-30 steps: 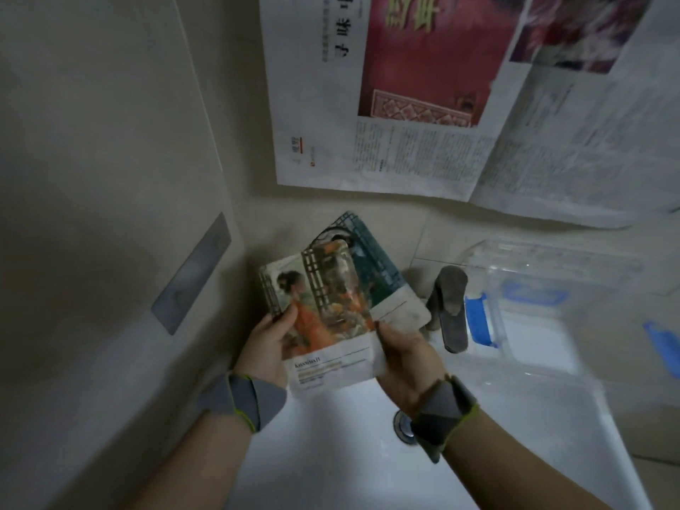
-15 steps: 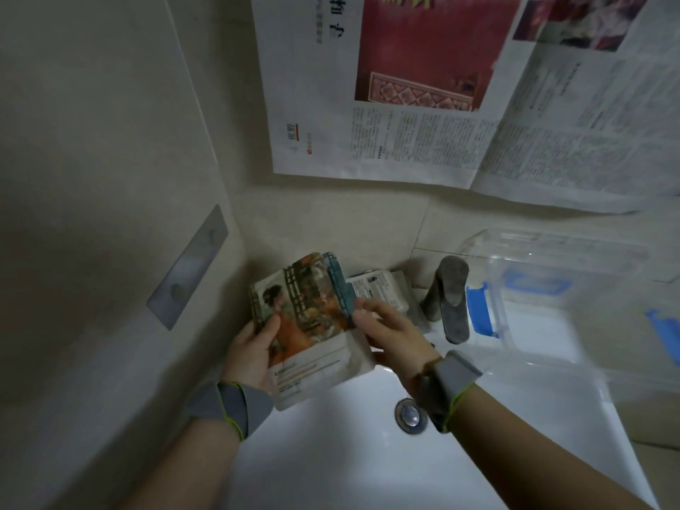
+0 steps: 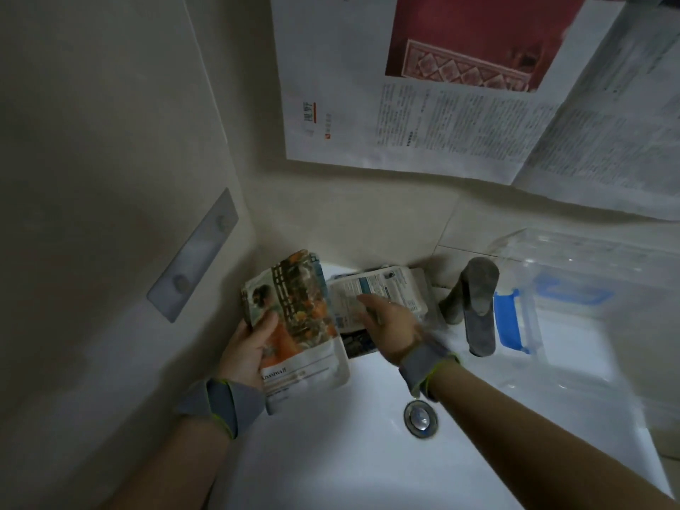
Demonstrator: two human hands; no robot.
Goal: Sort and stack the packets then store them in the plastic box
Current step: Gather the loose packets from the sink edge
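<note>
Now the left hand (image 3: 250, 347) grips an illustrated packet (image 3: 298, 325), thumb curled over its face. Just beside it, the right hand (image 3: 390, 325) rests straight fingers on printed packets (image 3: 382, 292) lying beyond its fingertips; the plastic box (image 3: 574, 307) stands further right.
</note>
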